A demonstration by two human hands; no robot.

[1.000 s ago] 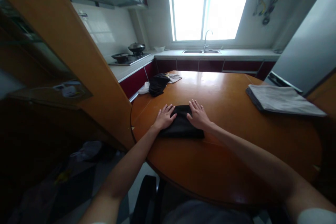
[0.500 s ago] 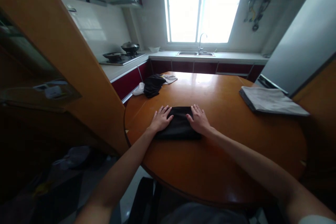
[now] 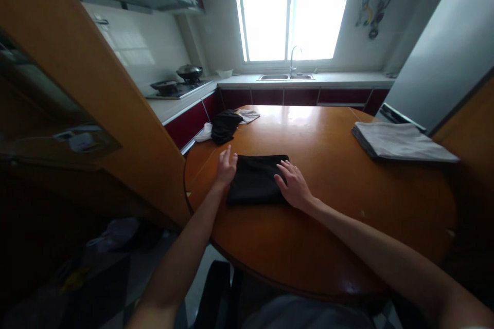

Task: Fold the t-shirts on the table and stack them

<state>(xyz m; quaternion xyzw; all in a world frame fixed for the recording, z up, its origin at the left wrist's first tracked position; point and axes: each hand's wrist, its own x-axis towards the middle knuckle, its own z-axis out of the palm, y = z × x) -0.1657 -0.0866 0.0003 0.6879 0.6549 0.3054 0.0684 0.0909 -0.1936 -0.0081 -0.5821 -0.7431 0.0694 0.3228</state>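
A folded black cloth (image 3: 258,181), roughly rectangular, lies flat near the front of the round wooden table (image 3: 301,247). At its left edge is my left hand (image 3: 226,167), turned on its side with the fingers stretched out and nothing held. My right hand (image 3: 294,184) is over the cloth's right edge, palm down, fingers apart. Part of that edge is hidden under it. Whether the right hand presses on the cloth or hovers just above, I cannot tell.
A stack of folded grey cloth (image 3: 403,141) lies at the table's right. Crumpled black clothing (image 3: 226,127) sits at the back left edge, between a white piece (image 3: 204,132) and a light grey one (image 3: 249,115). A wooden cabinet (image 3: 142,154) stands close on the left.
My left hand has moved left off the cloth's top to its left edge and turned onto its side. My right hand has stayed near the right edge, its fingers slightly more bent.
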